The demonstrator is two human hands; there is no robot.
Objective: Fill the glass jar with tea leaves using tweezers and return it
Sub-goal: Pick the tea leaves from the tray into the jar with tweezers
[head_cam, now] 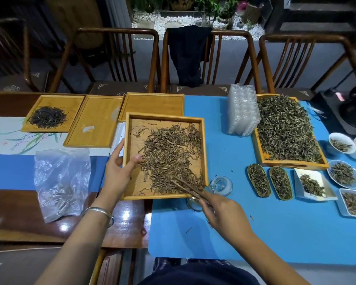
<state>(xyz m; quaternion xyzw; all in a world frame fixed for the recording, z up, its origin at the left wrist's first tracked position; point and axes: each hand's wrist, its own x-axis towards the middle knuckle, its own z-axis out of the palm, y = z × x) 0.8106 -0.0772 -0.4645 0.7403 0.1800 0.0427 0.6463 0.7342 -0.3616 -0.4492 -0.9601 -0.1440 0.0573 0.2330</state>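
A square wooden tray (132,140) of brown tea leaves (173,157) lies in front of me. My left hand (119,167) grips the tray's left wall, thumb inside. My right hand (220,212) holds wooden tweezers (188,187) whose tips reach into the leaves at the tray's near right corner. A small clear glass jar (222,185) stands on the blue mat just right of the tray. A clear glass piece (193,202), perhaps its lid, lies partly hidden behind my right hand.
A crumpled plastic bag (60,182) lies at left. Wooden trays (95,120) sit behind; the far left one (49,116) holds dark tea. At right are stacked clear containers (243,112), a big tray of green leaves (286,128) and several small dishes (343,173). Chairs line the far side.
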